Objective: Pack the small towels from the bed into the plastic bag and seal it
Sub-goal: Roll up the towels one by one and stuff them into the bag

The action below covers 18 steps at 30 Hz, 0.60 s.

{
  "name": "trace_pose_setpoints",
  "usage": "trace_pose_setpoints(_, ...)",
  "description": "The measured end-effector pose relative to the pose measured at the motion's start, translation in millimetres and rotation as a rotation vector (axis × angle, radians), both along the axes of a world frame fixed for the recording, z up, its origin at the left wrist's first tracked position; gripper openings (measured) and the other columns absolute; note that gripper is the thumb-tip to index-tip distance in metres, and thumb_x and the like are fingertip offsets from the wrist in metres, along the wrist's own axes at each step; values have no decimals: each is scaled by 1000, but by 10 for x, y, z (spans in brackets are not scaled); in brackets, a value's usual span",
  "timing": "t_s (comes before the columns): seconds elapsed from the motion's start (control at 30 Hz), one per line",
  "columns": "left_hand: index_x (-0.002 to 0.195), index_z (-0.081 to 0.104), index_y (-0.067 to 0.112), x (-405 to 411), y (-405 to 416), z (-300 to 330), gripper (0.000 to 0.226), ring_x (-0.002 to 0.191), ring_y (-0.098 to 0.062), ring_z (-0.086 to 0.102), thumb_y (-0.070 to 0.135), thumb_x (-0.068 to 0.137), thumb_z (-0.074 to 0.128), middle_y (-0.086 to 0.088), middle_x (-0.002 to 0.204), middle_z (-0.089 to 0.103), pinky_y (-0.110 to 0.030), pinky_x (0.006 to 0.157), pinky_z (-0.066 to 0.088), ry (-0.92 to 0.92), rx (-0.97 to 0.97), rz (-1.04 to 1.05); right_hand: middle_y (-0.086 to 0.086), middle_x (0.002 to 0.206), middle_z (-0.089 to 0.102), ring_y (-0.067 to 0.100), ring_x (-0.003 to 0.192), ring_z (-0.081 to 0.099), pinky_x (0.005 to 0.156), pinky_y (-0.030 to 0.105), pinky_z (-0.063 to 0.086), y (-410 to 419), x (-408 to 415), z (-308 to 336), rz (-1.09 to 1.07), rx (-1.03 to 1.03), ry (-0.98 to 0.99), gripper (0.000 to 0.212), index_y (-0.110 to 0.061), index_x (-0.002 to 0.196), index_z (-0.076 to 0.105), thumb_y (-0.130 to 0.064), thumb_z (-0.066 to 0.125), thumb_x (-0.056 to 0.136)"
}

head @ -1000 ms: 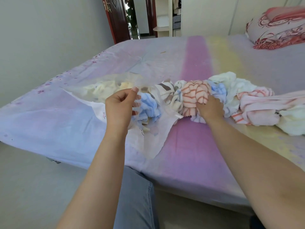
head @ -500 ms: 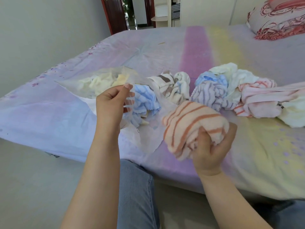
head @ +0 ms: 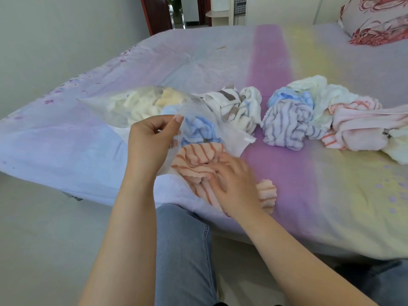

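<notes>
The orange-striped towel (head: 198,166) is a soft peach cloth with rust-coloured stripes, bunched into loose folds, one ruffled end (head: 267,193) spilling out behind the wrist. It sits at the mouth of the plastic bag (head: 234,138), right at the near edge of the bed (head: 331,195). The right hand (head: 234,182) lies on top of it, fingers (head: 215,173) spread and pressing into the folds; motion blur hides whether any of them curl round the cloth. The left hand (head: 150,142) lifts the bag's upper rim, fingers clamped on the thin film, thumb (head: 176,120) meeting them at the edge. The bag is cloudy and see-through, lying on its side, with cream towels (head: 136,104) deep inside and a pale blue towel (head: 198,129) just past the opening. Beyond the bag, on the bed, lie a brown-striped white towel (head: 234,107), a grey-striped towel (head: 284,124) and a pink towel (head: 362,129).
</notes>
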<state>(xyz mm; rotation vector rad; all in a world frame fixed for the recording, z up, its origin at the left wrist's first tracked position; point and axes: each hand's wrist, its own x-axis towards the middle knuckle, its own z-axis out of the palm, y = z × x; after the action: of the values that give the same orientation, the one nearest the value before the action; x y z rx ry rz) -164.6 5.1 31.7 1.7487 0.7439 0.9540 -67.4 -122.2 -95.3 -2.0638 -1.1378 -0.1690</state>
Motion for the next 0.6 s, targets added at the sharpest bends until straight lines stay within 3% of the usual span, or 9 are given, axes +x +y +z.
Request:
trace_pose_setpoints(0.03,77,74,22,3,-12,-17,15,54,-1,52,26,90,68,15,63,66,-29,68,54,-11,-9,-1,1,146,38,24,128,35,107,44,35,-90,-3,18,-122,-30,3,49,-33,129,52,-55,52,85)
trace_pose_setpoints(0.13,82,74,23,19,-40,-48,12,51,1,49,25,91,68,14,63,64,-19,61,51,-42,-34,-8,1,160,-3,28,140,15,110,43,23,-318,49,-24,-163,-544,116,99,-38,150,6,-74,55,72)
trace_pose_setpoints(0.2,82,74,23,13,-44,-55,11,51,1,49,25,91,68,11,65,64,-15,59,50,-55,-39,-14,4,160,-4,31,138,20,107,42,28,-434,43,-84,-194,-679,58,107,-33,150,1,-70,61,70)
trace_pose_setpoints(0.27,82,74,23,-9,-31,-62,11,52,2,51,25,91,67,12,66,65,-15,60,50,-51,-28,-13,9,149,22,30,126,35,97,39,37,-499,27,-141,-269,-638,-22,96,-27,146,23,-66,65,69)
trace_pose_setpoints(0.33,81,74,25,-22,-6,-76,13,51,3,52,25,92,67,15,63,65,-16,62,51,-37,-12,-5,7,118,47,28,106,47,81,36,40,-529,62,-161,-290,-602,-76,60,-22,120,49,-60,63,76)
trace_pose_setpoints(0.37,80,74,25,-23,3,-84,14,50,2,52,25,92,66,16,61,65,-17,62,51,-32,-7,-2,2,105,50,25,98,51,74,34,39,-541,76,-158,-247,-579,-57,41,-22,107,52,-55,59,82)
trace_pose_setpoints(0.43,78,73,24,-19,25,-100,16,47,1,53,26,92,66,17,58,64,-17,59,48,-18,9,5,-6,83,52,17,79,53,63,31,35,-514,67,-97,-124,-464,202,19,-26,86,47,-44,55,89)
trace_pose_setpoints(0.5,77,73,23,-15,39,-114,18,45,-1,52,29,92,66,14,59,63,-15,58,44,6,32,11,-7,68,52,8,64,48,56,25,34,-357,15,-2,-61,-145,467,24,-26,74,43,-33,60,89)
trace_pose_setpoints(0.6,77,71,26,0,38,-130,20,45,1,49,32,94,62,12,61,62,-16,58,42,38,68,26,-11,80,61,5,74,57,64,18,43,31,49,120,-17,173,587,20,-33,85,48,-22,64,88)
